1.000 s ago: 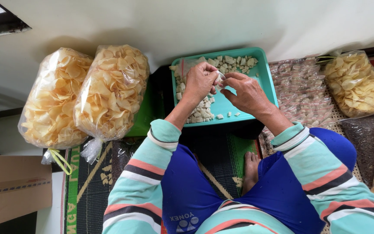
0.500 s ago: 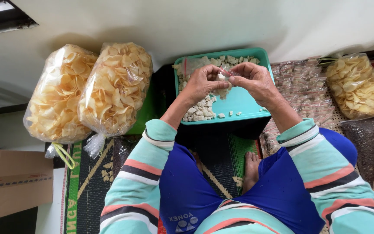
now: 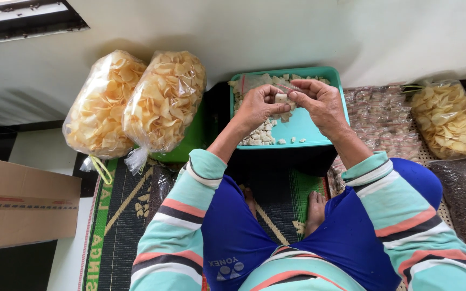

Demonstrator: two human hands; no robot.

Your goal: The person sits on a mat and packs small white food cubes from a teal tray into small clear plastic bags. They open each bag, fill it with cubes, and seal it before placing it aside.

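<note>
Both hands over teal tray (image 3: 319,134). Left hand (image 3: 257,108) and right hand (image 3: 322,102) meet above tray middle, fingertips pinched together on small clear plastic bag (image 3: 281,92) with pale piece inside. Small pale cracker pieces (image 3: 260,134) heaped along tray's left side, few loose ones near tray's front edge. Two big clear bags of yellow chips (image 3: 136,105) left of tray. More packed snack bags (image 3: 449,121) right of tray. Cardboard box (image 3: 22,210) far left of tray, beyond woven mat (image 3: 120,215).
</note>
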